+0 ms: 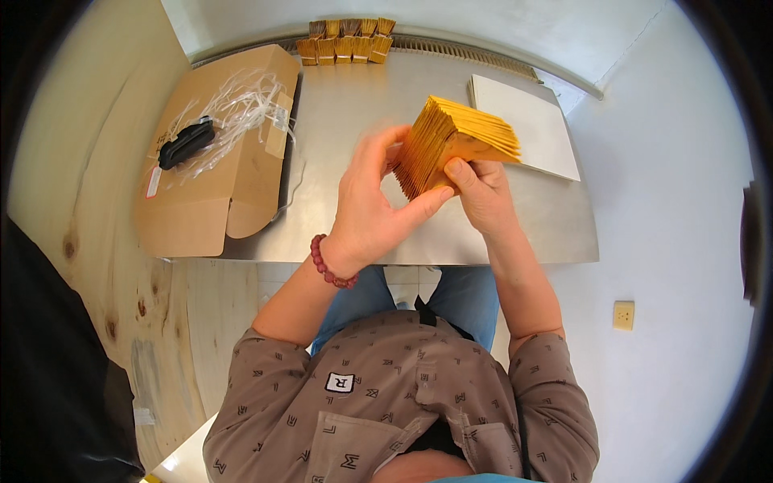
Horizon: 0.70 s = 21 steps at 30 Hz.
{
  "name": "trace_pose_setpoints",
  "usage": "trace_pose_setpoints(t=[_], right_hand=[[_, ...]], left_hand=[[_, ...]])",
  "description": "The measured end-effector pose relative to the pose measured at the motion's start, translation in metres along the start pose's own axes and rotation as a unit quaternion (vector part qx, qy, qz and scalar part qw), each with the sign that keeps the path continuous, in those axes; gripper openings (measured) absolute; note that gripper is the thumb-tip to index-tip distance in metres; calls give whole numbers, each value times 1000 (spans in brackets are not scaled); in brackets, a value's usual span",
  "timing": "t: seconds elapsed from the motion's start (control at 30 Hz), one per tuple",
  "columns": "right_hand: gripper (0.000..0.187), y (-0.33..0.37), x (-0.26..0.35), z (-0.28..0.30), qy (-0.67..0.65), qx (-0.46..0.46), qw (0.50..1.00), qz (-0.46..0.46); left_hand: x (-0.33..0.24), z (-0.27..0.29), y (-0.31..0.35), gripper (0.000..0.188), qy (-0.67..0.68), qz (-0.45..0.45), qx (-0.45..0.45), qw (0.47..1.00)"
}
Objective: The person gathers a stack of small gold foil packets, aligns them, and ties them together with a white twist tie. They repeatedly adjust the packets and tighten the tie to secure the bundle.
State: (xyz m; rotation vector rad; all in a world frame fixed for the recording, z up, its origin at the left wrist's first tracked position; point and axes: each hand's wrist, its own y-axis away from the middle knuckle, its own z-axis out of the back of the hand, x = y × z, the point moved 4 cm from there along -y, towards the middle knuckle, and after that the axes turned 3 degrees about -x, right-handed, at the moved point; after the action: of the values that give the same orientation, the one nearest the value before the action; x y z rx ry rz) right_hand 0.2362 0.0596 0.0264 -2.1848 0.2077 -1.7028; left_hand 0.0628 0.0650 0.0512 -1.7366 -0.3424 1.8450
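A thick stack of golden-yellow folded paper pieces (439, 145) is held up above the metal table, its many edges fanned along the side. My right hand (485, 195) grips the stack's lower right part, thumb across the front face. On the left side, my left hand (372, 191) curls around the stack with its thumb at the bottom edge; its upper fingers are slightly blurred and partly hidden behind the paper. A bracelet of dark red beads (326, 264) circles my left wrist.
A brown cardboard box (189, 205) lies at the left, bearing tangled clear plastic strips (241, 97) and a black object (187, 143). Banded yellow bundles (345, 50) stand in rows at the far edge of the metal table (338, 97). White sheets (539, 133) lie at the right.
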Motion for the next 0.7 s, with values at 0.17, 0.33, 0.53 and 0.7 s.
trace_pose_setpoints(t=[0.17,0.33,0.53,0.7], right_hand=[[35,10,-9,8,-31,-17,999,32],[34,10,-8,-1,-11,-42,998,39],[33,-18,20,-5,431,76,898,43],[28,-36,-2,-10,681,242,690,21]], left_hand=[[-3,-3,4,46,-85,-71,-45,993],[10,-7,5,39,-23,-39,-61,997],[48,10,16,67,-84,56,43,994],[80,26,24,103,-193,93,114,970]])
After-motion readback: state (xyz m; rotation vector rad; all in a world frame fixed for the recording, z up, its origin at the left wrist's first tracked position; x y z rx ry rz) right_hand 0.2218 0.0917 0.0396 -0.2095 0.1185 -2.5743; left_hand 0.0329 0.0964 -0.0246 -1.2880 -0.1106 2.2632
